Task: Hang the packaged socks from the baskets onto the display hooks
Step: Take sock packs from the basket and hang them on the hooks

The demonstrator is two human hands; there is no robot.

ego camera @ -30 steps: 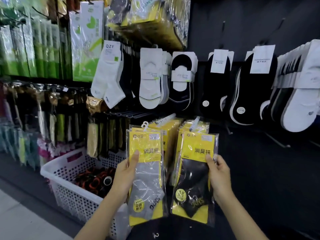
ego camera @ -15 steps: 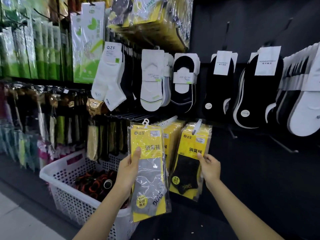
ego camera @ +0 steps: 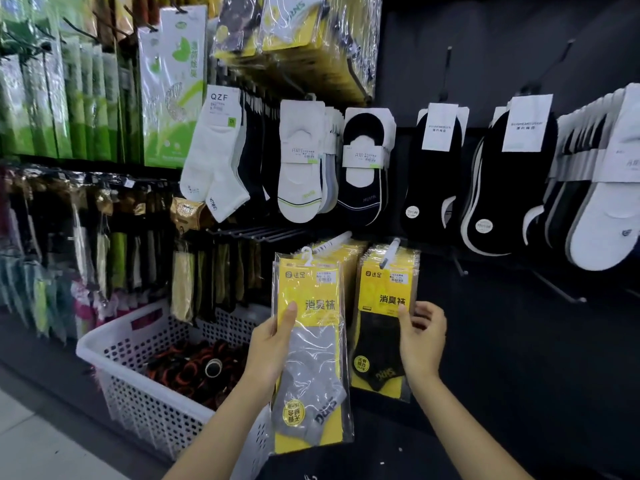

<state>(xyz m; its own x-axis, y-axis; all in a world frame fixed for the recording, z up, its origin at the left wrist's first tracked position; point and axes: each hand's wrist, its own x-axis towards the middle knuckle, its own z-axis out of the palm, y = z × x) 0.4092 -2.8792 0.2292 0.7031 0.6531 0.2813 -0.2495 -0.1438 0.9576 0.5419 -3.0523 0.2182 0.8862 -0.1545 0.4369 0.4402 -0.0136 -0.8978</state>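
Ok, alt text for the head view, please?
The left hand holds a grey sock pack upright, not yet hung; the right hand touches a black sock pack hanging on a hook. A white basket stands lower left.

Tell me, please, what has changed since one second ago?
The black sock pack moved up and back onto the right hook; the right hand has loosened, only its thumb touching the pack. The left hand holds the grey sock pack as before, not yet hung.
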